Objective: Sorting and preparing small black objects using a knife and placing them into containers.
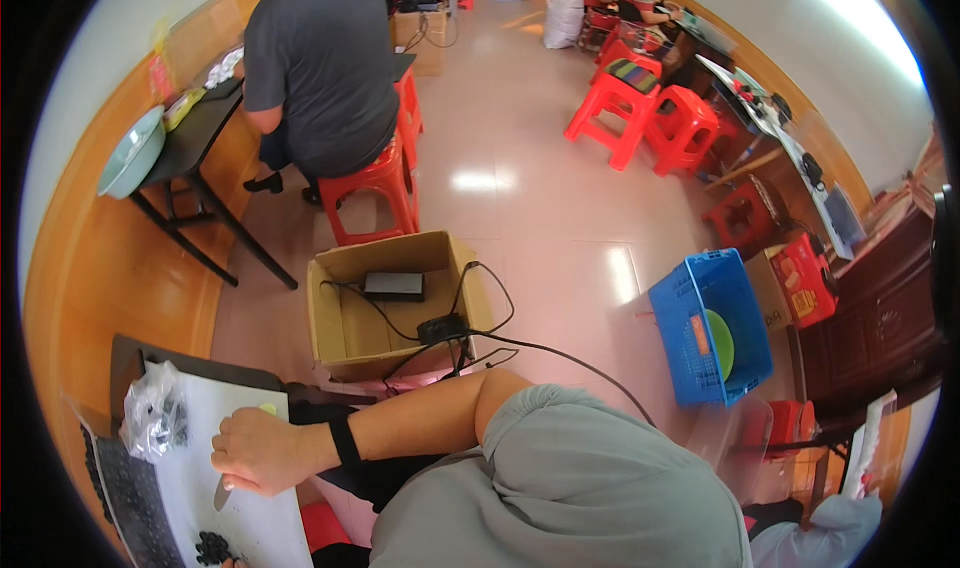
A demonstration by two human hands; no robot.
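Observation:
My right hand [262, 452], with a black band on its wrist, is closed over a white board [260, 523] on the table at the left. Below its fingers shows a small flat metal blade [221, 494]; the handle is hidden in the fist. Only a fingertip of my left hand [235, 564] shows at the lower edge, beside a clump of small black pieces [212, 548]. Beyond my right hand sits a clear plastic bag [154, 413] with dark bits in it. Many small black pieces lie in a dark tray [140, 503] at the board's left.
An open cardboard box [350, 328] with a grey device and black cables stands on the floor. A blue crate [690, 338] holding a green basin is farther right. A person [320, 68] sits on a red stool [375, 193]; other people work at far tables.

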